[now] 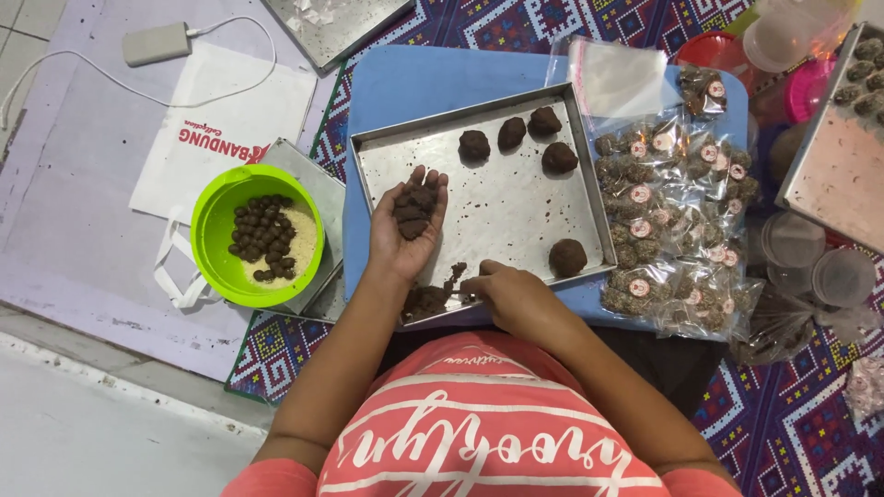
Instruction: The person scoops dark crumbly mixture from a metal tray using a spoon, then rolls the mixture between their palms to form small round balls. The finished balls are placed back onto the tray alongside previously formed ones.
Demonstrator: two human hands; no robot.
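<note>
Left hand (408, 225) held palm up over the metal tray (516, 207), fingers spread flat, a heap of dark dough bits (414, 212) resting on the palm. Nothing pinched there; the grip is open and cupped.

Right hand (516, 296) at the tray's near edge, fingertips drawn together on a small piece beside a larger dough lump (425, 301); whether it holds a tool cannot be told.

Done so far, by the look of it: five rough dough mounds (516, 133) sit apart on the tray, four near the far edge and one near the right side. Small dark balls (262, 237) lie in a green bowl (214, 258) over pale crumbs, well left of the tray. Clear bags of finished balls (677, 221) are stacked just right of the tray on the blue mat (405, 87).

Left, I judge: the mounds and near lump are unportioned, the palm's bits unrolled, and the bowl's balls not bagged.

Second tray (833, 179) with balls at far right; empty lids (815, 262) near it.
</note>
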